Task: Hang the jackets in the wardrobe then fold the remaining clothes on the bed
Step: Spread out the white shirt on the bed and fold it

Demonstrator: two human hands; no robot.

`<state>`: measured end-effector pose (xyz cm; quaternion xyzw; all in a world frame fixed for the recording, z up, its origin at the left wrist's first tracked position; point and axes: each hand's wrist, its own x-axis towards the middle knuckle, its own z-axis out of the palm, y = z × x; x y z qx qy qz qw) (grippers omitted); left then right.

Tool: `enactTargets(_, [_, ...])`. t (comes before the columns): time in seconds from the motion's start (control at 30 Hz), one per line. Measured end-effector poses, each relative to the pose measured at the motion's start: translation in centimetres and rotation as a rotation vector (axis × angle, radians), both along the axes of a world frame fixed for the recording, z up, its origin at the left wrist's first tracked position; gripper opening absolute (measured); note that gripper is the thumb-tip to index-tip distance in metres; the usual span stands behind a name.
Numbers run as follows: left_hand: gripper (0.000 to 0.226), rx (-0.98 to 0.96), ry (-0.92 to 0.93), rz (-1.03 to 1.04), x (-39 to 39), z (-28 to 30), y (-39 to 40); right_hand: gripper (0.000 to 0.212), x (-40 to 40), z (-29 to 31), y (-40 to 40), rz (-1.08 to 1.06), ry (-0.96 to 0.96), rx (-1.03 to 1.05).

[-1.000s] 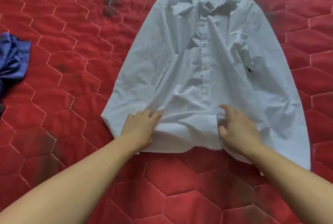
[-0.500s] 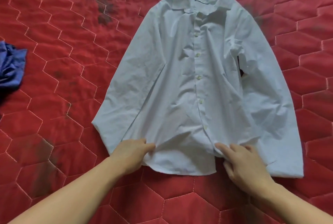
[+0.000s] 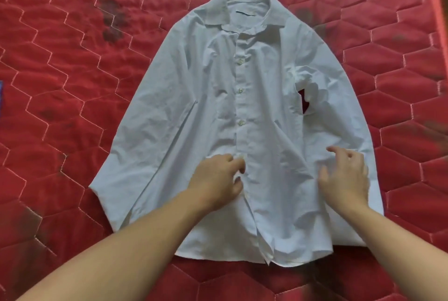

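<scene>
Lying front-up on the red hexagon-quilted bed cover [image 3: 72, 82], the pale blue long-sleeved button-up cotton shirt [image 3: 261, 111] has its collar at the far end, its hem nearest the person and both sleeves angled outward along its sides. The left hand [image 3: 218, 178] rests on the fabric just left of the button placket, fingers loosely curled, fingertips touching the cloth; whether they pinch it cannot be told. The right hand [image 3: 344, 177] is over the right side of the shirt, fingers spread and slightly bent, gripping nothing. A small gap beside the right armpit shows red cover.
</scene>
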<state>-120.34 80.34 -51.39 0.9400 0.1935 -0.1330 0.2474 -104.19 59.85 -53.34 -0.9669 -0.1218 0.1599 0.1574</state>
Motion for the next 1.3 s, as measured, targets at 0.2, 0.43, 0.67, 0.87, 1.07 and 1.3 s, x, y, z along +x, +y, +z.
enactTargets(0.2, [0.064, -0.063, 0.029, -0.106, 5.3, -1.8, -7.7, 0.075, 0.4, -1.6, -5.6, 0.514, 0.014, -0.404])
enactTargets(0.43, [0.100, 0.025, 0.247, -0.153, 6.9, -4.7, -11.0, 0.071, 1.5, -2.8, -8.8, 0.461, -0.034, -0.351])
enactTargets(0.67, [0.110, 0.108, 0.228, -0.144, 6.8, -5.7, -11.7, 0.061, 5.6, -1.3, -16.6, 0.378, -0.022, -0.423])
enactTargets(0.87, [0.107, 0.124, 0.163, -0.137, 7.1, -5.5, -12.8, 0.070, 4.9, -0.6, -14.4, 0.145, -0.044, -0.120])
enactTargets(1.07, [0.133, 0.134, 0.209, -0.353, 4.9, -4.9, -13.2, 0.081, 4.6, -1.9, -14.6, -0.036, 0.080, -0.303])
enactTargets(1.3, [0.128, 0.171, 0.198, -0.451, 3.4, -4.9, -14.6, 0.053, 2.3, -0.8, -7.1, 0.488, -0.250, 0.051])
